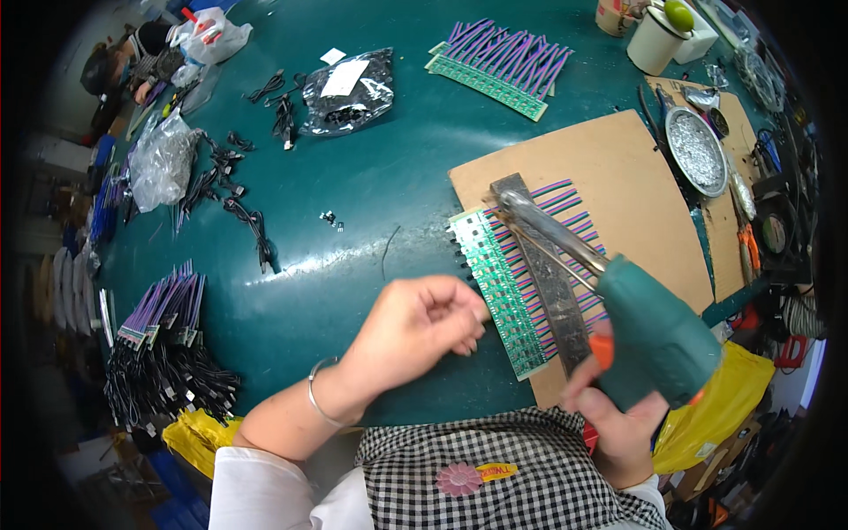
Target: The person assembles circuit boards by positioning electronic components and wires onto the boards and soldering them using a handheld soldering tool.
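Observation:
My right hand [618, 424] grips a green soldering gun [661, 331] with an orange trigger. Its metal barrel slants up and left over a dark metal bar [563, 322], the tip near the top of a green circuit board panel [502, 296]. Striped thin wires [556, 199] run from the panel's right side, and the bar lies across them. Small black parts stick out at the panel's upper left edge. My left hand [422, 320] is closed, fingertips pinched together beside the panel's left edge; whatever they hold is hidden.
Brown cardboard [649, 177] lies under the work. Another wired panel [495, 75] is at the back. Black cables [252, 230], a plastic bag [349, 93] and a wire bundle [168, 353] lie left. A silver dish [696, 150] and a white mug [655, 44] stand right.

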`<move>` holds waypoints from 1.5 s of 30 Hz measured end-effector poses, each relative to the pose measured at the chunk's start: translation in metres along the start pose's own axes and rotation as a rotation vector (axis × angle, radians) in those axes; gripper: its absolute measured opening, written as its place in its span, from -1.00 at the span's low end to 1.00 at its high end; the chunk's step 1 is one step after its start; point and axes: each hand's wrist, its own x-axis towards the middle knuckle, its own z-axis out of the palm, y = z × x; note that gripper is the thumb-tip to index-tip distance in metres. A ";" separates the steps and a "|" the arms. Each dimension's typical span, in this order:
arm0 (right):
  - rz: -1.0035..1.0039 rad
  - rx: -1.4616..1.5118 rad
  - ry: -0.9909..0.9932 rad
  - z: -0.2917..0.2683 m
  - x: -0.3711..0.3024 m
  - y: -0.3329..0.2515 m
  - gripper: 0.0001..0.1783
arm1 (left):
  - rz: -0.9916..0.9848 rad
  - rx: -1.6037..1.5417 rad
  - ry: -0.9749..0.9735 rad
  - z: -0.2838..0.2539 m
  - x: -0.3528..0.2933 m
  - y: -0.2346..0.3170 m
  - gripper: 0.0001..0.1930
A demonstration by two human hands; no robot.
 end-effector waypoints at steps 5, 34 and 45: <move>0.197 0.228 0.488 0.004 -0.012 -0.015 -0.20 | -0.091 0.031 0.051 -0.011 0.018 -0.004 -0.85; 0.315 0.173 0.385 -0.002 -0.029 -0.005 -0.59 | -0.076 -0.039 0.016 -0.014 0.024 -0.010 -0.88; 0.322 0.268 0.391 -0.008 -0.032 -0.007 -0.47 | -0.082 -0.050 0.019 -0.014 0.024 -0.010 -0.88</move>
